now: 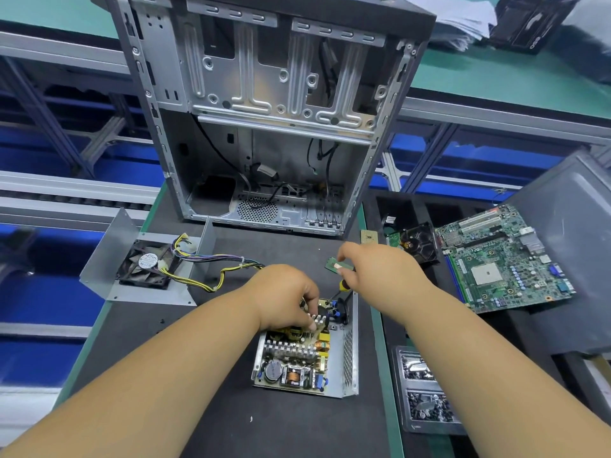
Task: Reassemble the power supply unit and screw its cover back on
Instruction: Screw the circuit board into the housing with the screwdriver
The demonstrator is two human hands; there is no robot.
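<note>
The open power supply unit [347, 371] lies on the black mat in front of me, its circuit board with heat sinks and coils exposed. My left hand [284, 297] rests on the board's far end, fingers curled onto a heat sink. My right hand [377, 267] grips a screwdriver [344, 285] with a yellow and black handle, its tip pointing down at the board's far right corner. The unit's grey metal cover [109, 256], with a black fan [148, 264] in it, lies to the left, joined to the unit by yellow and purple wires [218, 262].
An empty grey computer case [264, 110] stands upright behind the unit. A green motherboard [502, 259] and a hard drive [416, 242] lie to the right. A small green chip [333, 263] lies by my right hand. A clear tray of screws [423, 388] sits at the lower right.
</note>
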